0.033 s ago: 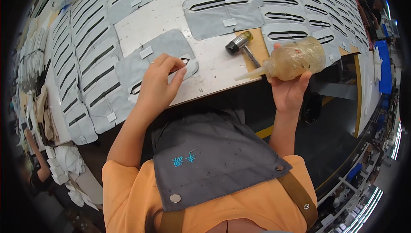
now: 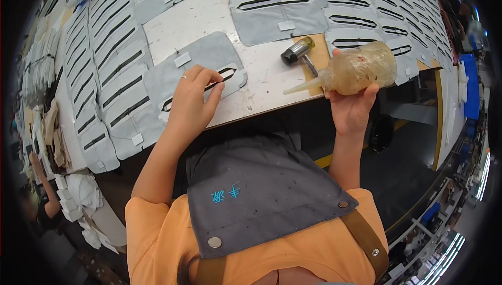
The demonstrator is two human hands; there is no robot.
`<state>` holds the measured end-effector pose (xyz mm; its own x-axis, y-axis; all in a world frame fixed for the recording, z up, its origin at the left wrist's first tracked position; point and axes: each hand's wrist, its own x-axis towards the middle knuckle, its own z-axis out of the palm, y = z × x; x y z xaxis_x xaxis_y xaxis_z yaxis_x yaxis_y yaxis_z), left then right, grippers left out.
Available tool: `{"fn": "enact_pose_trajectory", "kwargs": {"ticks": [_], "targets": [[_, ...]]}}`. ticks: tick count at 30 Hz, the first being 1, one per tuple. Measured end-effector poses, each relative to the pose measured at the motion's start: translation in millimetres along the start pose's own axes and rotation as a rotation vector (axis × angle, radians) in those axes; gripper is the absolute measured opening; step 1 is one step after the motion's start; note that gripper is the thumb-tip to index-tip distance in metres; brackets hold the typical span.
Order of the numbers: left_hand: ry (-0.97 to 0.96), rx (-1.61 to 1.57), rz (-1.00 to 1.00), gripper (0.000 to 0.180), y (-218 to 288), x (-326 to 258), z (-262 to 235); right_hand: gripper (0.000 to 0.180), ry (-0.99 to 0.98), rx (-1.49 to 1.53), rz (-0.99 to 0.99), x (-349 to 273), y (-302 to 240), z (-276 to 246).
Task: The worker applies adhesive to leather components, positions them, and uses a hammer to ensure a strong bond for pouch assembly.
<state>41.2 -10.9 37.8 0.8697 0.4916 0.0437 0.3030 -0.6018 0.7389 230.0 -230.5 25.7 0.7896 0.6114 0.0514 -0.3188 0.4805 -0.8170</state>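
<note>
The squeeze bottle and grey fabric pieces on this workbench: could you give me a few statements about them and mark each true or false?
1. The right hand holds a translucent yellowish squeeze bottle with a long pointed nozzle. True.
2. The bottle's nozzle points toward the person's right. False: it points left, toward the left hand.
3. The left hand rests on a grey fabric piece with a long dark slit. True.
4. A small hammer with a metal head lies on the white worktable. True.
5. The left hand grips the hammer. False: the hammer lies apart, untouched.
6. The person wears a green shirt. False: it is an orange shirt under a grey apron.
</note>
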Motion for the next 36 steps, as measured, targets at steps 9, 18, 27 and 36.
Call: {"fn": "enact_pose_trajectory", "kwargs": {"ticks": [9, 18, 27, 36], "targets": [[0.171, 0.179, 0.105, 0.015, -27, -11, 21, 0.067, -0.103, -0.319, -0.02, 26, 54, 49], [0.206, 0.027, 0.086, 0.01, -37, -6, 28, 0.064, -0.097, -0.418, -0.074, 24, 67, 58], [0.229, 0.005, 0.089, 0.008, -35, -6, 29, 0.078, -0.145, -0.569, -0.18, 20, 71, 50], [0.238, 0.014, 0.087, 0.008, -35, -5, 31, 0.071, -0.243, -0.407, -0.218, 18, 73, 50]]}}
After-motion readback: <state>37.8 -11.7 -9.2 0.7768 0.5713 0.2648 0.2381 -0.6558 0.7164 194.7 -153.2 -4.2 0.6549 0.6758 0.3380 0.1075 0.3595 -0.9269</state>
